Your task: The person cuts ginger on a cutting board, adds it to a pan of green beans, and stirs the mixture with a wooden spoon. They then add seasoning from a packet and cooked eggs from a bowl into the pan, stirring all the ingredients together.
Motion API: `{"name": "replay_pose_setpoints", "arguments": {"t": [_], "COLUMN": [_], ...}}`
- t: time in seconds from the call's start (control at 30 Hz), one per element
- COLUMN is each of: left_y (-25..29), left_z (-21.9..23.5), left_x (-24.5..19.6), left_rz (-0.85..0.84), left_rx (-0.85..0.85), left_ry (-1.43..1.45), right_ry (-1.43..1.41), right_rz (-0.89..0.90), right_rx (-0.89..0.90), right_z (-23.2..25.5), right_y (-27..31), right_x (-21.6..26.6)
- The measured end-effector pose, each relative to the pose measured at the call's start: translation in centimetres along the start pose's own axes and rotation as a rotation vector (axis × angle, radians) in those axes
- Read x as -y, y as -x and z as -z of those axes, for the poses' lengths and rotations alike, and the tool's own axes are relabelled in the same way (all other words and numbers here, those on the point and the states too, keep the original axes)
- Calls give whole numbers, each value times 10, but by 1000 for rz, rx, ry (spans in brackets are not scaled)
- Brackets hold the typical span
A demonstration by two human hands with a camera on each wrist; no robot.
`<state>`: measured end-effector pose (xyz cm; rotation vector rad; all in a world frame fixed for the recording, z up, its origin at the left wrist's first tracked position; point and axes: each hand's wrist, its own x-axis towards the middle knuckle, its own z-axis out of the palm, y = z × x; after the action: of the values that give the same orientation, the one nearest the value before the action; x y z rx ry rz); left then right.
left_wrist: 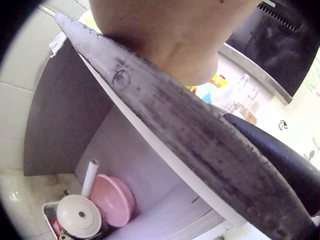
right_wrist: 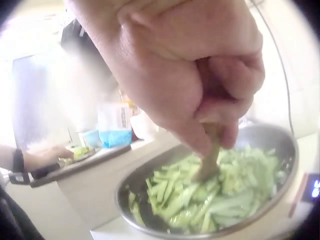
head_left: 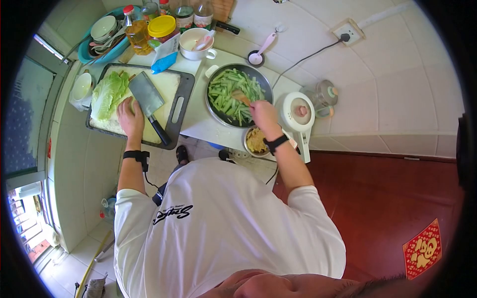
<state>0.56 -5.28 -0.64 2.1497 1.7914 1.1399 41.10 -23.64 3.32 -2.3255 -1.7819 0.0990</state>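
My right hand (head_left: 265, 119) grips the handle of a wooden spatula (head_left: 240, 97), its fingers curled round it in the right wrist view. The spatula's lower end is among the cut green vegetable strips (right_wrist: 240, 185) in a frying pan (right_wrist: 295, 165). My left hand (head_left: 131, 118) rests on the cutting board (head_left: 186, 82), beside leafy cabbage or lettuce (head_left: 110, 94). Close to its fingers lies a cleaver (head_left: 147, 93), its black handle angled toward me. In the left wrist view the board's dark edge (left_wrist: 165, 110) hides the fingers.
A bowl of chopped yellowish food (head_left: 256, 141) stands below the pan. Right of it are a white lidded pot (head_left: 298, 111) and a glass jug (head_left: 324, 94). Behind the board stand an oil bottle (head_left: 136, 35), a yellow-lidded jar (head_left: 162, 29) and a white pot (head_left: 191, 44).
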Motion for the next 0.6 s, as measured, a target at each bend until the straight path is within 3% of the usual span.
{"name": "replay_pose_setpoints", "arguments": {"t": [0.03, 0.17, 0.23, 0.27, 0.37, 0.6], "left_y": [0, 1, -1, -1, 0, 0], "left_z": [0, 0, -1, -1, -1, -1], "left_x": [1, -1, -3, -2, -2, 0], "left_rz": [2, -20, -22, -9, 8, 9], "left_rx": [1, -29, -28, -21, -11, 6], "left_ry": [0, 2, 5, 1, 3, -10], "right_ry": [-5, 35, 181, 181, -69, -99], "right_rz": [67, 19, -14, -17, -23, -60], "right_rx": [-28, 60, 428, 426, 143, -41], "right_z": [11, 86, 97, 89, 34, 31], "right_y": [5, 26, 27, 28, 22, -28], "right_x": [-12, -11, -10, -11, -5, 10]}}
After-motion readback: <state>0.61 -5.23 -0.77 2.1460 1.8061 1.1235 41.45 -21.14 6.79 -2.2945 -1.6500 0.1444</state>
